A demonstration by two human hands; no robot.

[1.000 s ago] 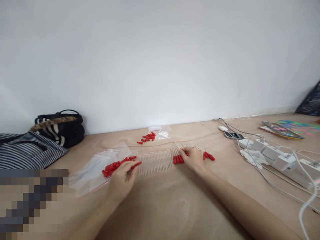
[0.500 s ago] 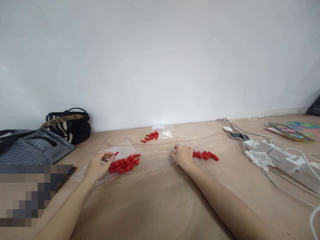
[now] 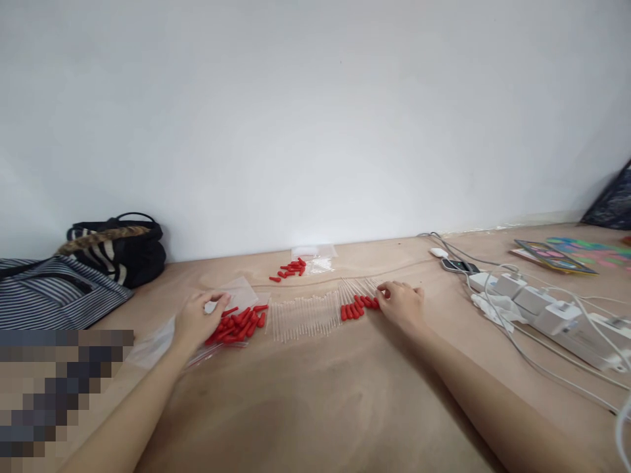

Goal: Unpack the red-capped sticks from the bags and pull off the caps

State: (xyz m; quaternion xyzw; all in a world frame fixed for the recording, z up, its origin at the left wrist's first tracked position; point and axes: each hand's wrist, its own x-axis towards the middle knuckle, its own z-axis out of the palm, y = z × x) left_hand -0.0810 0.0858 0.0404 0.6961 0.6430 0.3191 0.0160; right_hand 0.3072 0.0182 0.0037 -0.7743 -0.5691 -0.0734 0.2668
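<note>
My left hand [image 3: 201,316] pinches a small red cap [image 3: 230,311] between thumb and forefinger, just above the left edge of a heap of red caps [image 3: 249,323]. These caps are narrow with a bulbous end. To the right, many thin pale sticks [image 3: 305,316] lie side by side in a row. Past them, several sticks fan out with red caps on their near ends [image 3: 351,311]. My right hand [image 3: 403,303] is over the right side of this fan, fingers curled together at the sticks. Its palm hides some of them, and what its fingertips hold is unclear.
Clear plastic bags [image 3: 152,345] lie under and beside the red heap. A smaller red group [image 3: 292,268] and another bag [image 3: 320,253] sit near the wall. Striped [image 3: 64,289] and black bags [image 3: 142,253] stand left. A power strip with chargers [image 3: 562,315] and cables occupies the right.
My right hand has moved right, from the bare sticks to the capped ones, uncovering several capped sticks. My left hand has stayed by the heap, with the red cap lower. The view has shifted slightly.
</note>
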